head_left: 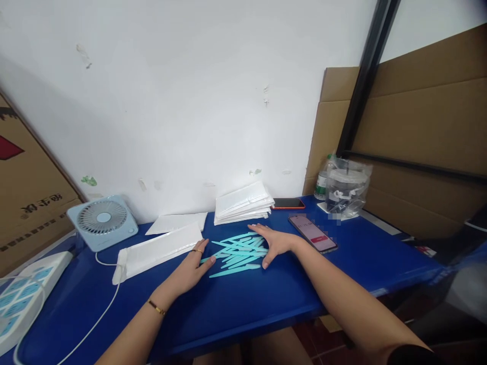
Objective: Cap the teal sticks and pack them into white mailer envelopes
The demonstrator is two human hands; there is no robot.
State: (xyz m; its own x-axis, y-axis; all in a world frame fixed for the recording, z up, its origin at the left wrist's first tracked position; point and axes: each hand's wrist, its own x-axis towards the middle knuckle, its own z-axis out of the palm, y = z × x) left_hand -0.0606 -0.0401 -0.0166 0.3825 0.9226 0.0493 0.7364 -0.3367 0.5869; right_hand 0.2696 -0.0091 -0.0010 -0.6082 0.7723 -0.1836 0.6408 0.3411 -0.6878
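Observation:
A loose pile of thin turquoise plastic sticks [238, 252] lies on the blue table [243, 304]. My left hand [194, 266] rests flat at the pile's left edge, fingers stretched out and touching the sticks; it wears a ring and a bracelet. My right hand [272, 242] lies open over the pile's right side, fingers spread across the sticks. Neither hand grips anything.
A white pouch [155, 253] lies left of the pile, another [177, 222] behind it, and a stack of white pouches [242, 203] by the wall. Two phones [312, 232] [288, 203], a bagged bottle [344, 190], a small fan [102, 220], a power strip [23, 296] and cardboard surround them.

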